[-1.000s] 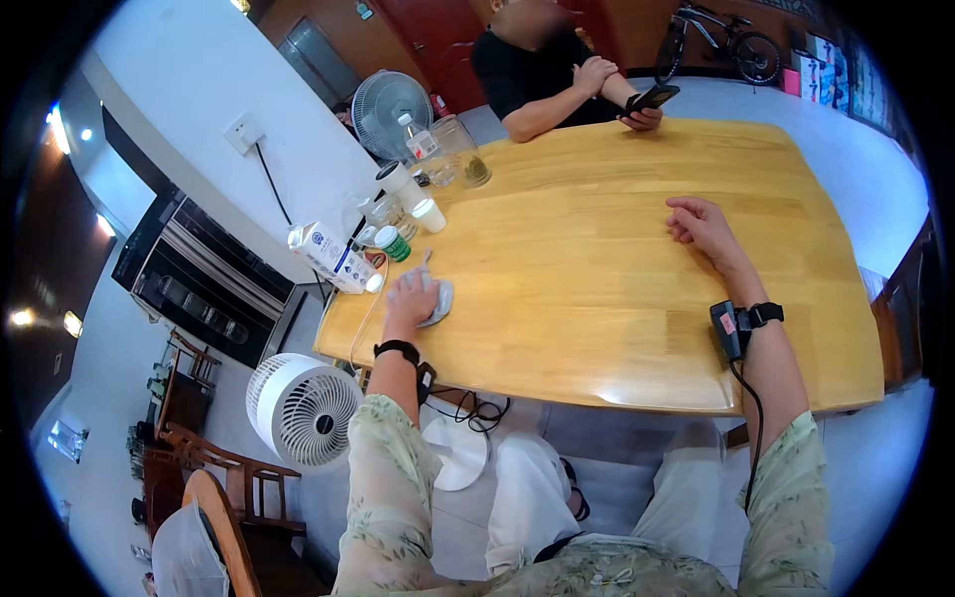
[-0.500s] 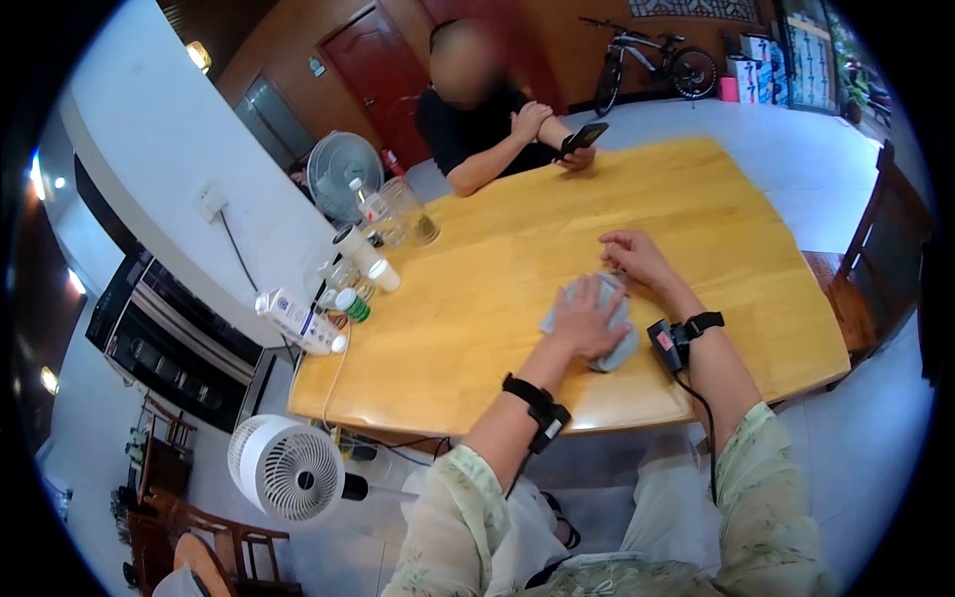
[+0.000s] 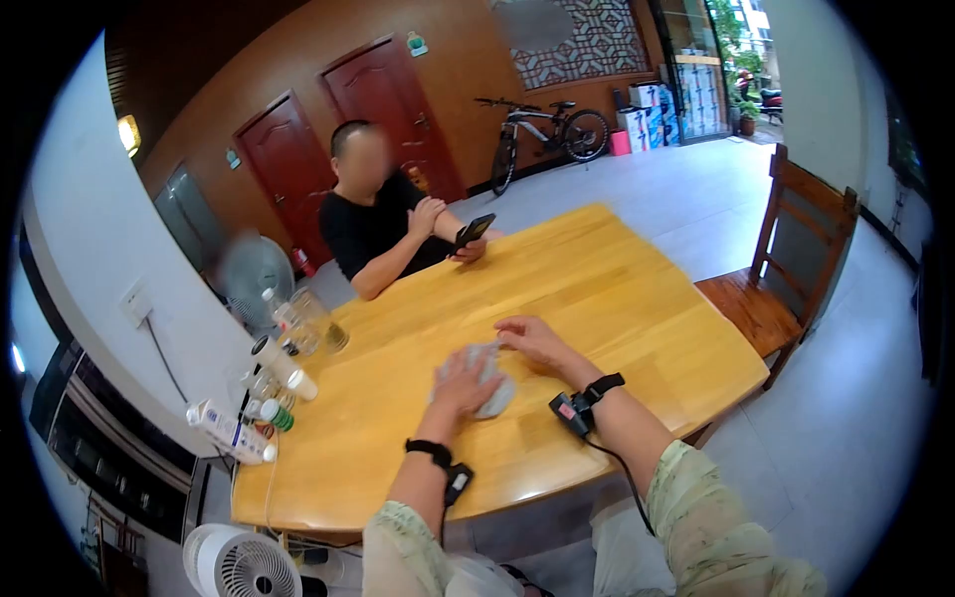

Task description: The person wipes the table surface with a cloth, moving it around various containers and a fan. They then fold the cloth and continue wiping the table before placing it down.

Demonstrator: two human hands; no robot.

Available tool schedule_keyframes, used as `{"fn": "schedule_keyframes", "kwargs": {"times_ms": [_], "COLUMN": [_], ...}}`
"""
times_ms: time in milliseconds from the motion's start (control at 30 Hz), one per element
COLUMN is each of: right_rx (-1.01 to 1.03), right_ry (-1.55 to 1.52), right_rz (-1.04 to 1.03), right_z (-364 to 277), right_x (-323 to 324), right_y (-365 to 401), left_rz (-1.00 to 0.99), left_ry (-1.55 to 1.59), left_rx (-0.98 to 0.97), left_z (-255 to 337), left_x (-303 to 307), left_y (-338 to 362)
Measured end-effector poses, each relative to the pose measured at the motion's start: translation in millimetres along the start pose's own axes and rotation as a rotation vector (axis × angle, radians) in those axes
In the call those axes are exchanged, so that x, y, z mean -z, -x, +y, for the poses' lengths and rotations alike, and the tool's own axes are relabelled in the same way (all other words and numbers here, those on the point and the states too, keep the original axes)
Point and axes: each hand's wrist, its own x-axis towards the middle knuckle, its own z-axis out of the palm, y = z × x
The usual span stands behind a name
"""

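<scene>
A grey cloth (image 3: pixel 493 394) lies bunched on the yellow wooden table (image 3: pixel 587 289). My left hand (image 3: pixel 464 382) rests on top of it, palm down with the fingers spread. Just to the right, my right hand (image 3: pixel 532 340) is at the cloth's upper edge, its fingers curled together; whether they pinch a bit of the cloth is too small to tell. Both wrists wear black straps with small devices, and a cable runs from the right one.
Across the table a person (image 3: pixel 383 219) holds a phone (image 3: pixel 474 234). Bottles, cups and a carton (image 3: pixel 231 432) line the left edge. A white fan (image 3: pixel 242 565) stands at lower left, a wooden chair (image 3: pixel 786 269) at right, a bicycle (image 3: pixel 547 137) behind.
The view has tilted up and turned right, so the table and hands appear lower and further left. My left hand still lies on the cloth, with my right hand close beside it.
</scene>
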Motion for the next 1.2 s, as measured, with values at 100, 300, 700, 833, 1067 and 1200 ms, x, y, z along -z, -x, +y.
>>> {"fn": "schedule_keyframes", "kwargs": {"times_ms": [100, 300, 700, 833, 1067, 1200], "right_rx": [0.063, 0.020, -0.011, 0.024, 0.060, 0.078], "right_ry": [0.104, 0.255, 0.283, 0.248, 0.285, 0.339], "right_rz": [0.010, 0.003, -0.018, -0.001, -0.030, -0.023], "right_z": [10.5, 2.5, -0.4, 1.2, -0.8, -1.4], "right_x": [1.7, 3.5, 1.9, -2.6, -4.5, -5.2], "right_y": [-6.4, -4.7, -3.5, -2.6, -1.1, 0.8], "left_rz": [0.024, 0.125, 0.026, 0.031, -0.048, -0.067], "left_ry": [0.027, -0.119, 0.044, 0.097, 0.010, -0.053], "left_rx": [0.143, 0.285, 0.569, 0.684, 0.457, 0.246], "left_z": [-61.7, -254.8, -311.7, -278.2, -183.0, -77.6], "left_x": [2.4, -34.2, -6.0, 6.7, 7.4, 1.1], "left_y": [5.5, 25.4, 41.7, 42.1, 6.0, -26.9]}}
